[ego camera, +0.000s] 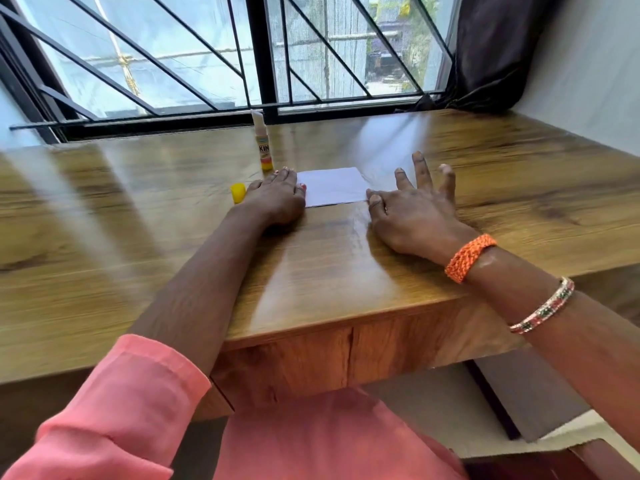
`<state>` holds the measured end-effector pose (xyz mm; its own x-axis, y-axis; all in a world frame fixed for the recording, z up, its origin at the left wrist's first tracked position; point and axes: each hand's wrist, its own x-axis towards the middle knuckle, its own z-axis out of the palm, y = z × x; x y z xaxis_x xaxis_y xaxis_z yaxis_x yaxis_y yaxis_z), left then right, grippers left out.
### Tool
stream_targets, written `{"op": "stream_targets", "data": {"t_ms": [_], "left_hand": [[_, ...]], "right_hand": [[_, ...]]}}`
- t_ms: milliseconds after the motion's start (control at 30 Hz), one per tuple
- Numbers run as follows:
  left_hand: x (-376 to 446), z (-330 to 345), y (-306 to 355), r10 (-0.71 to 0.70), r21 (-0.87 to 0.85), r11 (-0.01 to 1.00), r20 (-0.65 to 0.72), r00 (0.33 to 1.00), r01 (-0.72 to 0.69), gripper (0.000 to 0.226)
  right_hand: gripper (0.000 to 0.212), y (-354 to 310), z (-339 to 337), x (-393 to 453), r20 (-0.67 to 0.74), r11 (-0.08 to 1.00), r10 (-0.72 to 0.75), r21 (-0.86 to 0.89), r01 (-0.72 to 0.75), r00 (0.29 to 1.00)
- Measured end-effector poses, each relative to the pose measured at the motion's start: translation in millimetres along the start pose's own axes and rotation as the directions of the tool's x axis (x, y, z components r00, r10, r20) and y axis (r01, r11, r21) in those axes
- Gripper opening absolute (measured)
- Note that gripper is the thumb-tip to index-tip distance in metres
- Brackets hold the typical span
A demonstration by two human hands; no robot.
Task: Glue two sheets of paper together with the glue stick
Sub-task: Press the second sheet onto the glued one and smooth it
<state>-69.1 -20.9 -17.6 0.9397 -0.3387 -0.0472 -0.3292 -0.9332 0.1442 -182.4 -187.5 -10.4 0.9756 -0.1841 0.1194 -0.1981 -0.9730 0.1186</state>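
White paper (pixel 332 186) lies flat on the wooden table (pixel 311 271), between my two hands. My left hand (pixel 275 199) rests palm down on the paper's left edge, fingers together. At the paper's right edge my right hand (pixel 414 209) presses flat with its fingers spread, the thumb on the near right corner. Whether one sheet or two lie there I cannot tell. The glue stick (pixel 264 144) stands upright and uncapped behind my left hand. Its yellow cap (pixel 238 192) lies on the table just left of that hand.
A barred window (pixel 263 53) runs along the table's far edge. A dark curtain (pixel 491 50) hangs at the back right beside a grey wall (pixel 588 64). The table's front edge and drawer front (pixel 311 365) are close to my body.
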Motion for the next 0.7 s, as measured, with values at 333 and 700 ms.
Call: {"op": "stream_targets", "data": {"t_ms": [333,700], "left_hand": [[0.5,0.4,0.9,0.005,0.006,1.0,-0.006,1.0,-0.004,0.055],[4.8,2.8,0.1,0.011,0.008,1.0,-0.016,1.0,-0.011,0.054]], "right_hand": [[0.044,14.0,-3.0,-9.2,-0.009,0.991,-0.108,0.075,0.109,0.994],[0.039,13.6,-1.9,-5.2,-0.079,0.975,-0.164,0.142,0.173,0.983]]}}
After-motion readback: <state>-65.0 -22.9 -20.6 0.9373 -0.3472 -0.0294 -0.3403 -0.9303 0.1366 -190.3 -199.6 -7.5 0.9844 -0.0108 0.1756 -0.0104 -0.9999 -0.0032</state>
